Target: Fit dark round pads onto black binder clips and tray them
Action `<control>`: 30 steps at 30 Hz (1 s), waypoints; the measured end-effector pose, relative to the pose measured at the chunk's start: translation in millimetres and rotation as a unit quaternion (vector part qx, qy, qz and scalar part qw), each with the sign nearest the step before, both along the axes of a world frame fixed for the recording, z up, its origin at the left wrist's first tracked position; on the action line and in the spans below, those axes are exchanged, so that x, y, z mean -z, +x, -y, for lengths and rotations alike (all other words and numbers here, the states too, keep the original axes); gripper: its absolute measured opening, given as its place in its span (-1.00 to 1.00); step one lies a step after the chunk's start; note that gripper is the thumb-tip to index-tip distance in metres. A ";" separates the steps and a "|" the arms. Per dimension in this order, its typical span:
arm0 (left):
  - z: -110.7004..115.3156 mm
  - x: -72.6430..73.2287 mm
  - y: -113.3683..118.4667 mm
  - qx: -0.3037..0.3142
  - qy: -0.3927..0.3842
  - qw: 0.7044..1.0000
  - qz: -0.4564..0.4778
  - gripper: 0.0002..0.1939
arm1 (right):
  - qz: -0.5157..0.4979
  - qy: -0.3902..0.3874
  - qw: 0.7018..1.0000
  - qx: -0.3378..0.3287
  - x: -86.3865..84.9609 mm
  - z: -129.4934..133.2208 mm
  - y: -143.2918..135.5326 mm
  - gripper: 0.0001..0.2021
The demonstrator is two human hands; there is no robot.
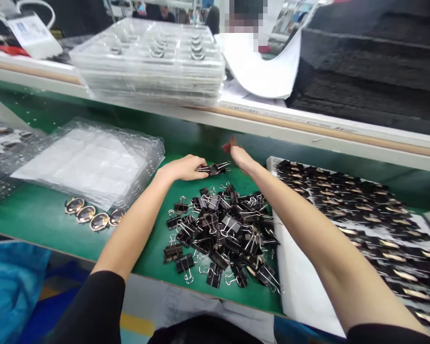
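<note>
A heap of black binder clips (218, 224) with silver handles lies on the green tabletop between my forearms. Just behind the heap, my left hand (190, 168) is closed around a few black binder clips (215, 168), whose handles stick out to the right. My right hand (236, 149) is to the right and a little farther back, near the shelf's base, its fingers apart and nothing visible in them. On the right, a white board (297, 267) bears many black clips in rows with gold-coloured pieces.
Clear trays with a white sheet (89, 162) lie at left, behind several round gold-rimmed pieces (99, 221). Another tray (7, 148) sits at far left. Stacked clear trays (150, 71) stand on the raised shelf (243, 119). A person stands beyond it.
</note>
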State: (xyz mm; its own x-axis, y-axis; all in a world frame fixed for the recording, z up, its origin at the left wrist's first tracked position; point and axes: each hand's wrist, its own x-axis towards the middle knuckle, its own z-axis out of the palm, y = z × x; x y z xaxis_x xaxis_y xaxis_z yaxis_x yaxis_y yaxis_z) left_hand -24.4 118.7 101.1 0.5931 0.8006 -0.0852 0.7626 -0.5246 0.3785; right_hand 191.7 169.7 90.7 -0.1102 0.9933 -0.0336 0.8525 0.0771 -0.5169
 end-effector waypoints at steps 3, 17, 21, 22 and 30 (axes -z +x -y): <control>6.4 -20.0 -1.8 0.004 -0.045 0.997 0.068 -0.65 | -0.080 0.074 0.978 -0.180 -32.4 30.7 21.1 -0.48; 27.4 -43.1 38.1 0.093 -0.185 0.974 0.093 -0.61 | -0.022 0.179 0.982 -0.055 -81.5 293.1 216.2 -0.87; 12.3 -33.5 34.6 0.099 -0.142 0.983 0.054 -0.68 | 0.029 0.125 0.991 0.036 -65.6 334.7 294.7 -0.80; 10.3 -31.7 34.4 0.101 -0.138 0.984 0.050 -0.67 | 0.036 0.111 0.993 0.036 -55.2 339.4 304.4 -0.80; 14.0 -19.1 37.3 0.043 -0.155 0.985 0.054 -0.45 | 0.141 0.125 0.982 0.031 16.3 338.2 316.5 -0.78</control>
